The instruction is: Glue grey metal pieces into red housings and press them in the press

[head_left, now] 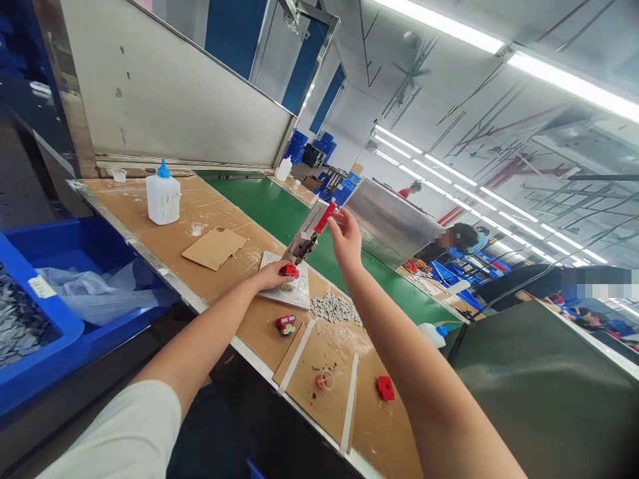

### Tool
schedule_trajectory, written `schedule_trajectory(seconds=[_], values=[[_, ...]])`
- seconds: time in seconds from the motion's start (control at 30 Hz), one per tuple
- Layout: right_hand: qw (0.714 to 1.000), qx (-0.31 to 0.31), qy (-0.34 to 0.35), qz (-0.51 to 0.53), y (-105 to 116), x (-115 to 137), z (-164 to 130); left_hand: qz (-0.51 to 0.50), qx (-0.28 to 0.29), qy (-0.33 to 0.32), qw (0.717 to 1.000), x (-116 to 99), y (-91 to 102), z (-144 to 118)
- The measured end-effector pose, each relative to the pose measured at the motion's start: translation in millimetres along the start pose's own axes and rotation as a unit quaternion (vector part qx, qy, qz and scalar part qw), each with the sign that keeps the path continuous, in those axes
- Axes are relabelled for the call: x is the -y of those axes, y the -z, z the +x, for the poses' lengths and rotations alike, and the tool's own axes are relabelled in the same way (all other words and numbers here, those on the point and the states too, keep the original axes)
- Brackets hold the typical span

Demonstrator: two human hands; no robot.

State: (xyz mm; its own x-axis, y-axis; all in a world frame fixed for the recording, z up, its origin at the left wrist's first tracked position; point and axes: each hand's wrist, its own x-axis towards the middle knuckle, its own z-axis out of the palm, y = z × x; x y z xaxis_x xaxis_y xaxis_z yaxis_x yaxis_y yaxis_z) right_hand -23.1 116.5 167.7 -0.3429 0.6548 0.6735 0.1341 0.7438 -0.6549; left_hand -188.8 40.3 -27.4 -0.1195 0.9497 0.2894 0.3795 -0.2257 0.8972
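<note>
- Left hand (273, 273), frame centre: fingers curled down over a small red plastic toy part (289, 271), pinning it on a white flat base plate (288, 287) under the press. Hold looks closed on the part; fingertips are partly hidden, so exact contact is unclear.
- Right hand (345, 241), just right of and above centre: fingers loosely open, tips at the red handle knob (325, 217) of a small grey metal lever press (305, 239). Touching or just short, can't tell. Not wrapped around it.
- Key relation: the lever's long axis runs diagonally, from the press foot by the left hand up and right to the red knob. Knob lies up-left of the right palm; right hand is clearly the nearer one.
- Red part sits directly below the lever's low end, on the plate.
- Below centre on the brown cardboard-covered bench (219, 219): an assembled red toy block with yellow and blue bits (286, 324), well clear of both hands; a pile of small grey metal pieces (335, 309) just right of the plate.
- Lower centre: a flat red square piece (385, 388), beside the right forearm.
- Upper left: a white squeeze bottle with blue cap (162, 195), far from both hands.
</note>
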Motion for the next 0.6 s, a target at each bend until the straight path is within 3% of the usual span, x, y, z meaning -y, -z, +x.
schedule_trajectory(seconds=[0.07, 0.13, 0.43, 0.6], values=[[0.999, 0.036, 0.009, 0.009, -8, 6, 14, -0.01, 0.006, -0.005, 1.0, 3, 0.0, -1], [0.998, 0.066, 0.013, 0.01, -12, 8, 10, -0.019, 0.009, -0.009, 1.0, 6, -0.2, -1], [0.962, 0.151, 0.199, -0.107, 8, 9, -93, -0.038, -0.01, -0.013, 0.999, 9, -4.5, -1], [0.952, 0.135, 0.242, -0.129, 2, -14, -117, -0.045, -0.018, -0.016, 0.999, 7, -4.9, -1]])
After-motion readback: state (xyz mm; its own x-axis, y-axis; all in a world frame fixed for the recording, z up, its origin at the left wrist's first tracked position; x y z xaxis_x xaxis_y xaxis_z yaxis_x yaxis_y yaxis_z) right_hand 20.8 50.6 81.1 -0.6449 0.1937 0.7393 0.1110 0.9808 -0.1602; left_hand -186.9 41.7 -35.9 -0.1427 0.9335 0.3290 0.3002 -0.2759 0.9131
